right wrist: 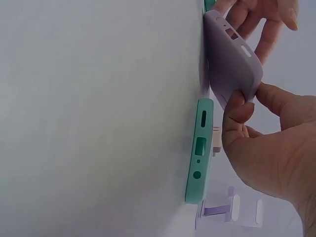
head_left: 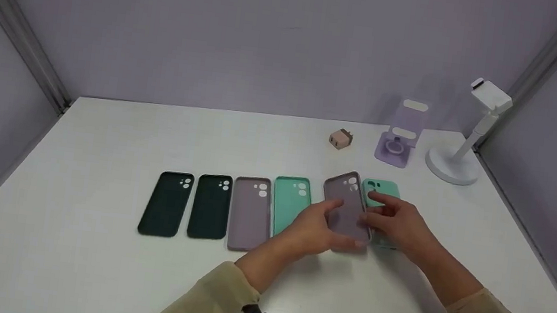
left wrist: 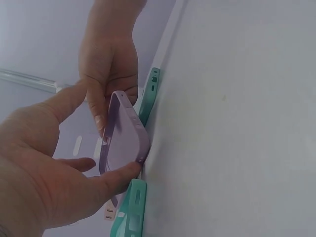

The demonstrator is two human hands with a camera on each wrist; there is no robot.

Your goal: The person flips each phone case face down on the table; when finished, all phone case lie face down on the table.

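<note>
A purple phone case [head_left: 349, 208] is tilted, one long side raised off the white table. My right hand [head_left: 403, 225] pinches that raised right edge between thumb and fingers, plain in the right wrist view [right wrist: 266, 143]. At the opposite side, my left hand [head_left: 314, 230] touches the case's left edge with a fingertip, its thumb held apart from the case and the other fingers spread loosely [left wrist: 54, 173]. A mint green case [head_left: 381, 186] lies just right of the purple one, partly behind my right hand. Another mint green case [head_left: 290, 200] lies left of it, its lower part hidden by my left hand.
Further left in the row lie a second purple case [head_left: 250, 217] and two dark green cases [head_left: 210, 206]. Behind stand a pink charger plug [head_left: 340, 139], a purple phone stand [head_left: 402, 132] and a white stand [head_left: 452, 166]. Walls enclose the table's back and sides.
</note>
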